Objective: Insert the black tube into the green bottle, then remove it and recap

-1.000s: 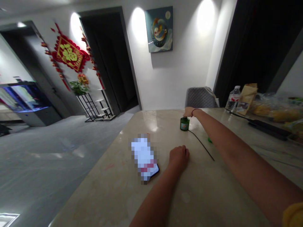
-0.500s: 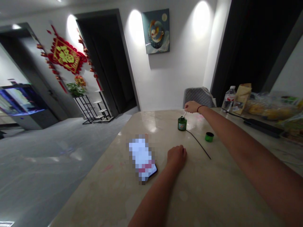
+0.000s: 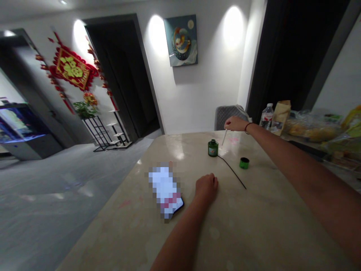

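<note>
My right hand [image 3: 235, 123] pinches the top of a slim white stick [image 3: 224, 137], which slants down just right of a small green glass bottle [image 3: 213, 149]. The stick's lower end is outside the bottle, whose open neck faces up. A thin dark stick [image 3: 232, 172] lies on the tabletop, running from near the bottle's base toward me. To its right sits a short green cap [image 3: 244, 163], hollow side up. My left hand [image 3: 207, 186] rests on the table in a loose fist, apart from the bottle; nothing shows in it.
A lit phone [image 3: 166, 192], its screen blurred out, lies left of my left forearm on the stone-look table [image 3: 126, 233]. Along the right side stand a water bottle [image 3: 266, 116], a paper bag [image 3: 281, 116] and plastic bags [image 3: 313, 126]. A grey chair [image 3: 229, 113] is behind the table.
My right hand has moved right with the white stick, whose lower end has gone from the bottle's mouth to beside the bottle. My left hand stays on the table. The view has shifted slightly.
</note>
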Demonstrator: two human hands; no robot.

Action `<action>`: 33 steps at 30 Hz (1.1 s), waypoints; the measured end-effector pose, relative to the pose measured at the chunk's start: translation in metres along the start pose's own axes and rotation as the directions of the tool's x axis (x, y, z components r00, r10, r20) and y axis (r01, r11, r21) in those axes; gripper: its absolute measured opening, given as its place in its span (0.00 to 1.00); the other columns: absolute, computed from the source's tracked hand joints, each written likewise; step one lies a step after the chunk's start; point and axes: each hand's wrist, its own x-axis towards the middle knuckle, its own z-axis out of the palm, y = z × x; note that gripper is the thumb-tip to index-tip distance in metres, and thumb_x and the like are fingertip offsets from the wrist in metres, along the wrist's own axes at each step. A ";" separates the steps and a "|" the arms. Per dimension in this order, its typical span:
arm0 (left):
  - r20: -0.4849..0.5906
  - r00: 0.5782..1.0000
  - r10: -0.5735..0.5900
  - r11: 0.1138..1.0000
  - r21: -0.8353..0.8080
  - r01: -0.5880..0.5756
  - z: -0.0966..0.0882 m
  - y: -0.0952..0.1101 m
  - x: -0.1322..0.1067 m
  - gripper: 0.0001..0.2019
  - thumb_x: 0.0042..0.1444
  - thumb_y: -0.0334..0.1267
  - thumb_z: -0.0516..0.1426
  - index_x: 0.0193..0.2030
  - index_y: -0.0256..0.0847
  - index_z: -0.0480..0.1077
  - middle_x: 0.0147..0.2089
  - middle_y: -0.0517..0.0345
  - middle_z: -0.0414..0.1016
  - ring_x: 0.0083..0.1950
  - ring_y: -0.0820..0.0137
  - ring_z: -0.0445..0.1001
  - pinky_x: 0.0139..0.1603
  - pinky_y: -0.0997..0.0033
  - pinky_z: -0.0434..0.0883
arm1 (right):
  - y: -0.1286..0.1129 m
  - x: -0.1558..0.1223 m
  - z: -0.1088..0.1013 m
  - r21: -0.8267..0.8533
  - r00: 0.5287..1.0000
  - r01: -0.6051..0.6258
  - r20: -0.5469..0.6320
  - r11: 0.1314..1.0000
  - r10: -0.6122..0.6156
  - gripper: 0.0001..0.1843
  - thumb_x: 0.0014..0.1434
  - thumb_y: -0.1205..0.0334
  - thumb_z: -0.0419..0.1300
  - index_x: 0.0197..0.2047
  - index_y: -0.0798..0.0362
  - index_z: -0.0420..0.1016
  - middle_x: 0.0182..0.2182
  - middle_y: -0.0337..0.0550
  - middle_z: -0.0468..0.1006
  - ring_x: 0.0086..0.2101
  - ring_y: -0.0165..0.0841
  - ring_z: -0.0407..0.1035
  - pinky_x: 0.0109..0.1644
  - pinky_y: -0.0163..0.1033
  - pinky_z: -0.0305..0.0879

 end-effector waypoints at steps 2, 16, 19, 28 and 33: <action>0.007 1.000 -0.002 1.000 0.000 0.002 -0.001 0.000 0.000 0.16 0.58 0.43 0.40 0.37 0.41 0.66 0.36 0.55 0.72 0.38 0.69 0.70 0.34 0.72 0.61 | 0.004 -0.001 0.003 0.055 0.997 -0.020 0.081 0.998 0.015 0.13 0.49 0.63 0.52 0.32 0.60 0.75 0.25 0.45 0.76 0.25 0.28 0.69 0.28 0.29 0.63; 0.011 1.000 0.001 1.000 -0.005 -0.001 -0.001 0.000 0.000 0.16 0.59 0.42 0.40 0.37 0.41 0.66 0.37 0.54 0.72 0.38 0.70 0.70 0.35 0.72 0.61 | 0.010 -0.023 0.093 0.022 0.700 -0.221 0.700 0.975 0.143 0.05 0.40 0.66 0.60 0.20 0.61 0.72 0.15 0.41 0.70 0.21 0.29 0.67 0.31 0.40 0.67; 0.022 1.000 -0.005 1.000 -0.011 0.005 -0.002 0.000 0.000 0.15 0.59 0.42 0.40 0.37 0.41 0.66 0.37 0.55 0.72 0.38 0.70 0.70 0.35 0.73 0.61 | 0.010 -0.026 0.106 0.026 0.717 -0.220 0.682 0.975 0.143 0.06 0.38 0.66 0.61 0.19 0.61 0.71 0.15 0.41 0.70 0.23 0.30 0.68 0.31 0.40 0.67; 0.014 1.000 -0.009 1.000 -0.008 0.009 -0.003 0.002 -0.001 0.16 0.59 0.42 0.40 0.37 0.41 0.66 0.37 0.54 0.72 0.38 0.70 0.70 0.35 0.72 0.61 | 0.004 -0.022 0.116 0.059 0.860 -0.211 0.486 0.976 0.156 0.24 0.30 0.59 0.68 0.32 0.61 0.72 0.29 0.52 0.76 0.34 0.41 0.71 0.37 0.42 0.66; 0.022 1.000 -0.007 1.000 -0.006 0.007 -0.004 0.001 -0.002 0.15 0.58 0.42 0.40 0.37 0.41 0.65 0.37 0.54 0.72 0.39 0.69 0.70 0.35 0.72 0.61 | -0.013 -0.003 0.120 0.193 0.973 -0.152 0.200 0.969 0.112 0.41 0.36 0.51 0.66 0.51 0.61 0.60 0.49 0.58 0.67 0.48 0.41 0.63 0.46 0.38 0.61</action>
